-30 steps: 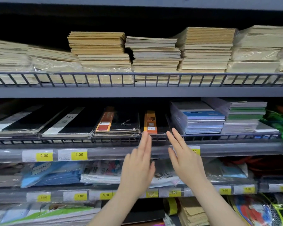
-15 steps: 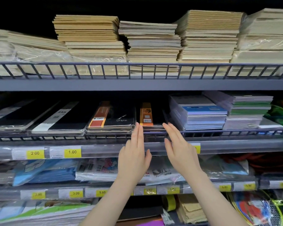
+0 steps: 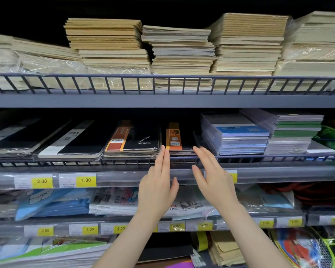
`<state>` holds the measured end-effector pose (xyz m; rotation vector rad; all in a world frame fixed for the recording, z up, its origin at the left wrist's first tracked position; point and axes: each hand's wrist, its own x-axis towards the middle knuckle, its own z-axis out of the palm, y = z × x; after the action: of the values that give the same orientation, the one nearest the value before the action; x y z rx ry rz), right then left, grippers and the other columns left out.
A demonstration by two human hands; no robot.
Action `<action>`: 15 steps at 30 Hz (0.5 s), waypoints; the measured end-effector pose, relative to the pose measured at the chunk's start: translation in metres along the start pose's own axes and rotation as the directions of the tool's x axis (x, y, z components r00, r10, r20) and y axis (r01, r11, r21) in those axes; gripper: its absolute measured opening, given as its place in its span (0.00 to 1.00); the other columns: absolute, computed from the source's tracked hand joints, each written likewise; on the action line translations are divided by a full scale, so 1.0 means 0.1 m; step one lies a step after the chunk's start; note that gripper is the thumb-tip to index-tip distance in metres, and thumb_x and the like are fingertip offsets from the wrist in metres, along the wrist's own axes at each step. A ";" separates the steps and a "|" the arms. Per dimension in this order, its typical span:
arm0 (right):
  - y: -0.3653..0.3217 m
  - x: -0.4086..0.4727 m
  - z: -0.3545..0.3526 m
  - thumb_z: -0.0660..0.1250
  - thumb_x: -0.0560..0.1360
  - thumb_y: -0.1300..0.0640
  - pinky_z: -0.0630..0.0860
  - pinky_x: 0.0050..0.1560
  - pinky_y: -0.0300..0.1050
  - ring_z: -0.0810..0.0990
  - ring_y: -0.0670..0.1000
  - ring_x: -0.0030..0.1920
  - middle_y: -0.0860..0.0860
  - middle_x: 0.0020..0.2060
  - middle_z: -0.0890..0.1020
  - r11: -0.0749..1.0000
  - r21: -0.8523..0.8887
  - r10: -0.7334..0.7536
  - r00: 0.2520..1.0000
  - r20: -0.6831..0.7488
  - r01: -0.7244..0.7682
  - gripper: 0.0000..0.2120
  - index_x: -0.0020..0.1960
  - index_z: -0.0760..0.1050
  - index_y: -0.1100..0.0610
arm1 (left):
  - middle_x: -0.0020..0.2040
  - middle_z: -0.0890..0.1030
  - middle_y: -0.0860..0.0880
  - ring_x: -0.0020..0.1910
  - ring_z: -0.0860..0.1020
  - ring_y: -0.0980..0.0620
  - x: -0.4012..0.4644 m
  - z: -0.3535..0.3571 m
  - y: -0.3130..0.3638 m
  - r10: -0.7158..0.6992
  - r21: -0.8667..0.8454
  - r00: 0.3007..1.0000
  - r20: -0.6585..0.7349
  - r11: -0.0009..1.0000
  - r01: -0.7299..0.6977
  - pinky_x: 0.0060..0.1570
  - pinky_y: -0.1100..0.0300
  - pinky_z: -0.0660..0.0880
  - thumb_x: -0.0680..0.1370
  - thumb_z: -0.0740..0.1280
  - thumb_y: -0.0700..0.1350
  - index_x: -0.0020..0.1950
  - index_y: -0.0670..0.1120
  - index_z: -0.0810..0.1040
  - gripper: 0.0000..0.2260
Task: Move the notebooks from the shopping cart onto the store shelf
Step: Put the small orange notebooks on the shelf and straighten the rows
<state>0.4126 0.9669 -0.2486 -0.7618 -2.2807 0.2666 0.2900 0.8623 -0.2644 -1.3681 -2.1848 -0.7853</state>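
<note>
We see the left hand (image 3: 159, 187) flat and open, fingers together and pointing up, its fingertips level with the wire rail (image 3: 66, 163) at the front of the middle shelf, holding nothing. The right hand (image 3: 214, 179) is open too, fingers slightly spread and tilted toward the left, also empty; the two hands stand apart with a gap between them. Just above that gap lies the black notebook with the orange band (image 3: 174, 136), flat on the middle shelf behind the rail — the fingertips of both hands reach about to its front edge, though we cannot tell whether they touch it. To its left sits a stack of black notebooks with an orange-and-brown band (image 3: 132, 139), wrapped in clear film, and further left a black-and-white notebook marked 25K (image 3: 75, 141). To the right of the hands rises a stack of blue-covered notebooks (image 3: 235, 137), and beside it a taller stack with green edges (image 3: 294, 130). Under the rail runs a price strip with yellow tags reading 2.00 (image 3: 42, 181) and 1.00 (image 3: 86, 180). The upper shelf (image 3: 162, 100) carries tall piles of kraft-brown and cream notebooks (image 3: 182, 53). The shopping cart is out of view.
</note>
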 end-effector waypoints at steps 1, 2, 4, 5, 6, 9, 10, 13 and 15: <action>-0.01 0.00 0.00 0.56 0.77 0.47 0.78 0.36 0.40 0.81 0.46 0.41 0.40 0.72 0.61 1.000 0.006 -0.003 1.000 -0.002 0.003 0.23 0.72 0.56 0.40 | 0.75 0.60 0.45 0.34 0.76 0.56 -0.02 0.00 0.00 -0.005 -0.018 1.000 0.003 1.000 0.005 0.25 0.69 0.65 0.72 0.67 0.49 0.75 0.42 0.58 0.34; -0.01 0.00 0.00 0.56 0.77 0.47 0.78 0.36 0.40 0.80 0.46 0.40 0.41 0.72 0.61 1.000 0.016 0.003 1.000 -0.002 -0.003 0.24 0.72 0.55 0.40 | 0.75 0.62 0.44 0.33 0.75 0.57 -0.05 0.00 0.02 0.006 -0.045 1.000 0.003 0.999 -0.005 0.26 0.70 0.63 0.72 0.67 0.49 0.74 0.42 0.59 0.33; -0.02 -0.03 0.00 0.56 0.77 0.47 0.76 0.34 0.39 0.79 0.45 0.35 0.42 0.72 0.60 0.999 0.040 0.026 1.000 0.000 -0.026 0.24 0.72 0.55 0.41 | 0.67 0.71 0.45 0.30 0.70 0.59 -0.15 0.00 0.06 0.037 -0.109 0.999 0.007 0.993 -0.036 0.24 0.74 0.57 0.73 0.65 0.48 0.71 0.43 0.64 0.29; -0.02 -0.05 0.00 0.56 0.77 0.47 0.75 0.34 0.38 0.78 0.44 0.33 0.42 0.72 0.61 0.999 0.040 0.031 1.000 -0.005 -0.030 0.24 0.72 0.55 0.42 | 0.59 0.75 0.47 0.29 0.66 0.60 -0.20 0.00 0.07 0.031 -0.135 0.999 0.010 0.990 -0.030 0.23 0.75 0.53 0.73 0.63 0.49 0.70 0.44 0.65 0.27; -0.01 -0.06 0.00 0.57 0.77 0.47 0.75 0.33 0.38 0.77 0.44 0.32 0.42 0.72 0.61 0.999 0.029 0.031 0.999 -0.014 -0.030 0.24 0.72 0.57 0.43 | 0.52 0.75 0.49 0.27 0.64 0.59 -0.24 0.00 0.09 0.005 -0.159 1.000 0.015 0.987 -0.003 0.23 0.75 0.51 0.73 0.62 0.51 0.70 0.45 0.65 0.26; 0.01 -0.08 0.02 0.57 0.77 0.48 0.72 0.28 0.34 0.75 0.42 0.30 0.42 0.70 0.64 1.000 -0.008 0.008 1.000 -0.027 -0.009 0.22 0.70 0.60 0.46 | 0.41 0.73 0.53 0.24 0.66 0.59 -0.22 -0.02 0.15 -0.136 -0.266 0.989 0.065 0.952 0.149 0.23 0.71 0.58 0.75 0.63 0.51 0.75 0.48 0.57 0.30; 0.01 -0.07 0.02 0.58 0.77 0.48 0.68 0.27 0.31 0.74 0.41 0.30 0.41 0.69 0.65 1.000 -0.010 0.004 1.000 -0.025 -0.004 0.21 0.70 0.62 0.47 | 0.37 0.71 0.55 0.25 0.68 0.59 -0.20 -0.03 0.17 -0.171 -0.307 0.981 0.090 0.932 0.191 0.25 0.69 0.61 0.75 0.64 0.50 0.76 0.48 0.53 0.32; 0.01 -0.05 0.03 0.58 0.77 0.48 0.64 0.27 0.28 0.74 0.41 0.31 0.43 0.67 0.68 1.000 -0.024 -0.010 1.000 -0.019 0.009 0.18 0.67 0.65 0.47 | 0.31 0.69 0.56 0.29 0.72 0.57 -0.16 -0.06 0.26 -0.243 -0.453 0.961 0.131 0.847 0.276 0.29 0.68 0.67 0.75 0.64 0.50 0.76 0.49 0.46 0.36; 0.01 -0.03 0.03 0.58 0.77 0.48 0.66 0.29 0.30 0.76 0.42 0.34 0.43 0.67 0.68 1.000 -0.023 -0.011 1.000 -0.011 0.010 0.17 0.65 0.67 0.48 | 0.30 0.71 0.54 0.30 0.73 0.58 -0.12 -0.09 0.31 -0.281 -0.558 0.943 0.177 0.761 0.332 0.32 0.67 0.71 0.76 0.64 0.49 0.76 0.50 0.44 0.37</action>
<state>0.4124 0.9663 -0.2528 -0.7609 -2.2796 0.2315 0.3240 0.8598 -0.2580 -1.3196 -2.3729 -1.6678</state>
